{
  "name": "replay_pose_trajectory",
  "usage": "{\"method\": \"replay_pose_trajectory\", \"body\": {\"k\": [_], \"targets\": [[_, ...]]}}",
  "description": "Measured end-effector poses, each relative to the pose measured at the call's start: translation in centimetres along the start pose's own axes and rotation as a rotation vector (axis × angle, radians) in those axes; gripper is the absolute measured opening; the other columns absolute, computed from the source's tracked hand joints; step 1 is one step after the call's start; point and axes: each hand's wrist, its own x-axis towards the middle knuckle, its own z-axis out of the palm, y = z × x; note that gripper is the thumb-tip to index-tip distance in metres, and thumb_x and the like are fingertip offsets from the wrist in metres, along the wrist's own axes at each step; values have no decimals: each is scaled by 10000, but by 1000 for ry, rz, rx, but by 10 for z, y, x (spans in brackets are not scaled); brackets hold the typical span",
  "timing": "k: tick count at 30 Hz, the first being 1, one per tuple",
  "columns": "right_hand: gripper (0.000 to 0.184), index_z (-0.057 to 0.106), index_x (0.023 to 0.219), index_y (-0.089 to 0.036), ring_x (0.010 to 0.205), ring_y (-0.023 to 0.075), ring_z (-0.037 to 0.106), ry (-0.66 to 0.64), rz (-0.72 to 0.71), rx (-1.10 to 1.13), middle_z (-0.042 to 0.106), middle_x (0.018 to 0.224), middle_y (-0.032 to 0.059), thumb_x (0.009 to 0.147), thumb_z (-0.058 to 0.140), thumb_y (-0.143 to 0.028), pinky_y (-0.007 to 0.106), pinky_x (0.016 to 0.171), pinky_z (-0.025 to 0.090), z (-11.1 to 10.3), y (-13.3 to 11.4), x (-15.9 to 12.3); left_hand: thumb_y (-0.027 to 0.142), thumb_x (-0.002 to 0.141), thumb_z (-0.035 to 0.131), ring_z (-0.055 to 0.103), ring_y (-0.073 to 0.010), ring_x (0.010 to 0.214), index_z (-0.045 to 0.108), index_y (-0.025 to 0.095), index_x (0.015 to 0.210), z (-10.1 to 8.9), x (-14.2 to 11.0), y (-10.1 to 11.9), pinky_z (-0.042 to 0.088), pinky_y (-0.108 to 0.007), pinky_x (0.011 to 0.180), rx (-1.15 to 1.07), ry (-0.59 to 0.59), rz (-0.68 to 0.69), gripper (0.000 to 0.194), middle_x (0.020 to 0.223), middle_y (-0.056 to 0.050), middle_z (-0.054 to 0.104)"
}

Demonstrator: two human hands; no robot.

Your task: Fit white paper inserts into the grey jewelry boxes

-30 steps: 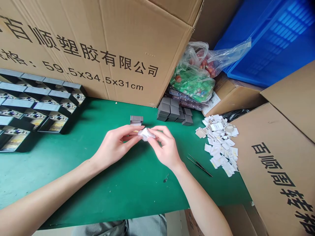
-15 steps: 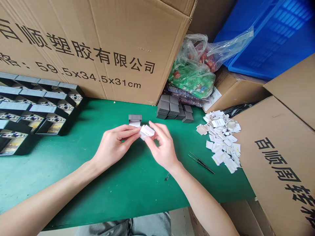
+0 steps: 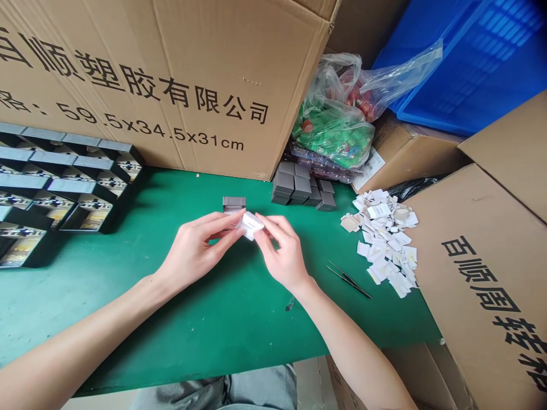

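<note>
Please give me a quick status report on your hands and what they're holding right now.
Left hand and right hand pinching a small white piece. Small grey box just beyond it. Tweezers lying off to the right.

Matt white paper tag; smooth matt green bench mat; rough matt brown corrugated cardboard carton; glossy clear plastic bag; glossy blue ribbed plastic crate; slim dark metal tweezers.
</note>
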Motion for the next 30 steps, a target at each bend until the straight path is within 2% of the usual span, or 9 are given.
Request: {"method": "replay_pose_trajectory", "body": {"k": [6, 10, 13, 17, 20, 23, 25, 28, 30], "targets": [[342, 748, 1333, -284, 887, 167, 678, -10, -64, -6, 700, 1059, 67, 1055, 624, -441, 284, 762, 616, -1, -1, 1, 643, 966, 656, 767, -223, 914, 819, 243, 1242, -2, 0, -3, 619, -265, 804, -11, -13, -57, 513, 1144, -72, 817], [387, 772, 1254, -254, 747, 138, 626, 18, -103, 13, 695, 967, 47, 980, 725, -524, 271, 681, 587, 0, -1, 0, 632, 924, 718, 776, -257, 961, 843, 239, 1183, -5, 3, -2, 626, -291, 842, -154, -62, -128, 488, 1140, -74, 824], [421, 750, 1246, -249, 734, 129, 627, 29, -94, 65, 696, 1007, 51, 953, 748, -552, 271, 679, 590, 1, -1, 0, 624, 906, 744, 772, -291, 1024, 845, 231, 1181, -6, 7, 0, 636, -330, 903, -279, -141, -166, 489, 1141, -81, 825], [395, 731, 1130, -247, 741, 135, 657, 19, -25, 160, 701, 994, 40, 911, 789, -570, 279, 695, 599, 3, -3, 0, 598, 876, 794, 743, -309, 1119, 828, 237, 1223, -6, 9, -1, 638, -368, 962, -385, -245, -119, 502, 1203, -111, 798], [414, 687, 1089, -239, 774, 151, 690, 2, 82, 268, 726, 966, 32, 869, 835, -557, 287, 725, 602, 4, -4, 0, 596, 784, 878, 719, -323, 1163, 829, 240, 1214, -3, 9, -4, 655, -379, 948, -455, -263, -85, 560, 1227, -140, 762], [458, 649, 1104, -243, 812, 166, 709, -36, 196, 345, 743, 967, 32, 852, 842, -573, 291, 741, 599, 4, -4, 0, 544, 776, 903, 721, -319, 1148, 809, 244, 1257, -1, 6, -5, 675, -379, 899, -473, -277, -108, 574, 1244, -146, 740], [479, 642, 1111, -246, 812, 162, 704, -54, 233, 385, 737, 963, 28, 840, 847, -583, 281, 725, 589, 5, -3, 0, 498, 798, 899, 726, -302, 1135, 765, 248, 1339, 0, 5, -6, 678, -371, 887, -465, -271, -132, 611, 1256, -137, 740], [493, 650, 1116, -244, 784, 149, 689, -76, 256, 445, 723, 940, 16, 828, 855, -587, 267, 701, 585, 4, -4, 0, 477, 823, 883, 745, -264, 1073, 616, 258, 1520, 1, 3, -5, 680, -353, 865, -476, -266, -151, 779, 1244, -116, 751], [482, 656, 1120, -239, 747, 142, 688, -100, 270, 472, 721, 931, 15, 860, 813, -614, 272, 689, 598, 3, -5, 1, 484, 849, 858, 750, -250, 1046, 586, 250, 1547, 2, 3, -3, 677, -341, 861, -464, -272, -143, 785, 1218, -105, 766]]}}
